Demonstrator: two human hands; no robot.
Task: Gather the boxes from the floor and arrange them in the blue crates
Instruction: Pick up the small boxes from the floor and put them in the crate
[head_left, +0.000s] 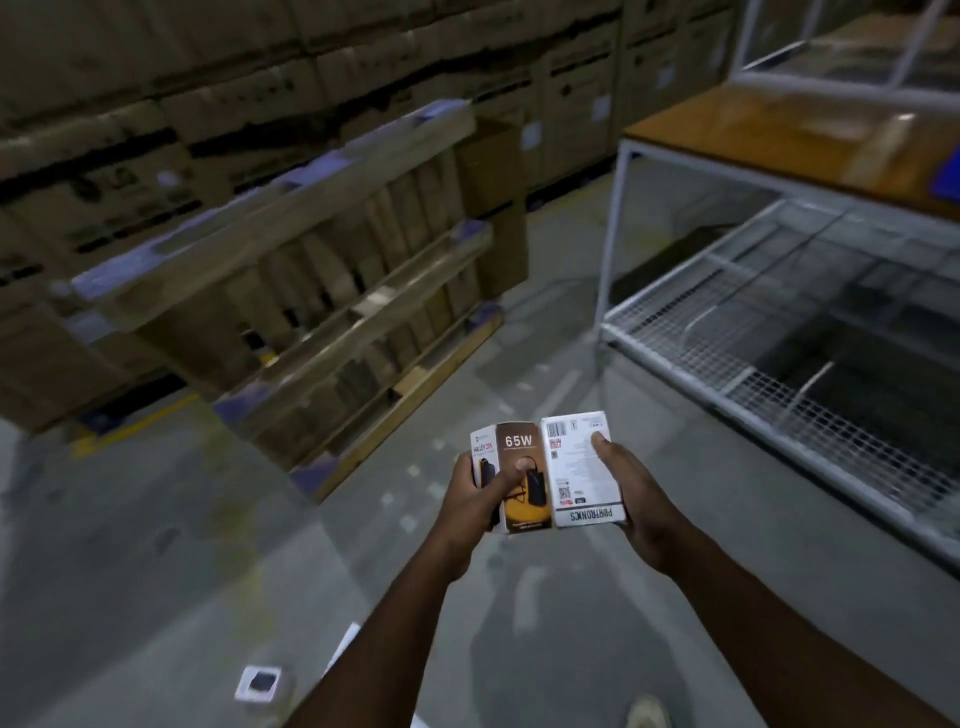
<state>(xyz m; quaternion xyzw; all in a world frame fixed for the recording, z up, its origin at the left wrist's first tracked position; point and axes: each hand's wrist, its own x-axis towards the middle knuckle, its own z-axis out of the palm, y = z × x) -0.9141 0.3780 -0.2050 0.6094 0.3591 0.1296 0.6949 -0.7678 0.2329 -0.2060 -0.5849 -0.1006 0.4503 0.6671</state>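
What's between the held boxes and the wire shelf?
Head view: only bare concrete floor between the two boxes and the wire shelf.

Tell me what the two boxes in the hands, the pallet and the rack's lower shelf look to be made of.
65W box and white barcode box: printed paperboard with a slight sheen, folded edges showing. Pallet, standing on edge: rough unfinished wood, plank slats with blue-painted ends. Lower shelf: wire mesh in a tubular frame, probably white-painted metal.

You're in a warehouse: stacked cartons (156, 104) wall the back, a wooden pallet (311, 291) stands tilted on the concrete floor (130, 545), and what looks like a wire-mesh rack (753, 332) runs alongside.
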